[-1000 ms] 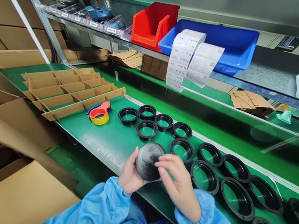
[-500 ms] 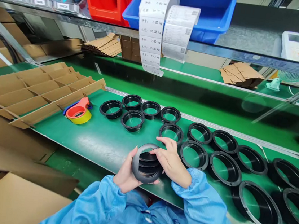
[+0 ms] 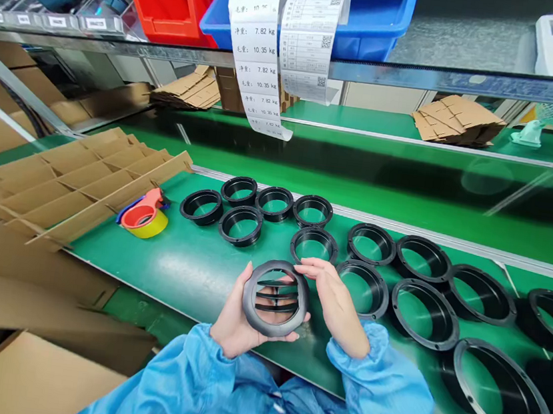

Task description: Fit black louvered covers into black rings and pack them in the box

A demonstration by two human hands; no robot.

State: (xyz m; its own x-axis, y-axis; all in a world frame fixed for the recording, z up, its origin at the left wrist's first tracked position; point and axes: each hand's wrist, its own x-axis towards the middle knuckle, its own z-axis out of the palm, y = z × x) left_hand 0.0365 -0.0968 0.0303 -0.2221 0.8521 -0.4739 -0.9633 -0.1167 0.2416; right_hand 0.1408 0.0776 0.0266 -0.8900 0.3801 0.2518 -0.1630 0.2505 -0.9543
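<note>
My left hand (image 3: 235, 319) grips a round black air vent (image 3: 250, 306) from the left and below, over the front edge of the bench. Several thin slats cross the vent's opening, nearly edge-on, and fingers show through the gaps. My right hand (image 3: 333, 301) is at the vent's upper right, its fingers stretched out and together, fingertips at the rim. Whether they touch the rim or hover just over it, I cannot tell. Behind the hands, several black flanged rings (image 3: 239, 239) stand on the green bench (image 3: 183, 266), the nearest beside my right fingers.
More black rings (image 3: 421, 342) spread along the right side. At left lie a cardboard divider grid (image 3: 93, 174) and a tape dispenser (image 3: 147, 218) with yellow tape. Label strips (image 3: 257, 70) hang off the shelf from a blue bin (image 3: 367, 43). An open carton (image 3: 33, 379) stands at lower left.
My right fingers have drawn back from inside the vent's opening to its upper-right rim. The vent faces me more squarely, and its slats look thinner with wider gaps. The camera view has shifted slightly.
</note>
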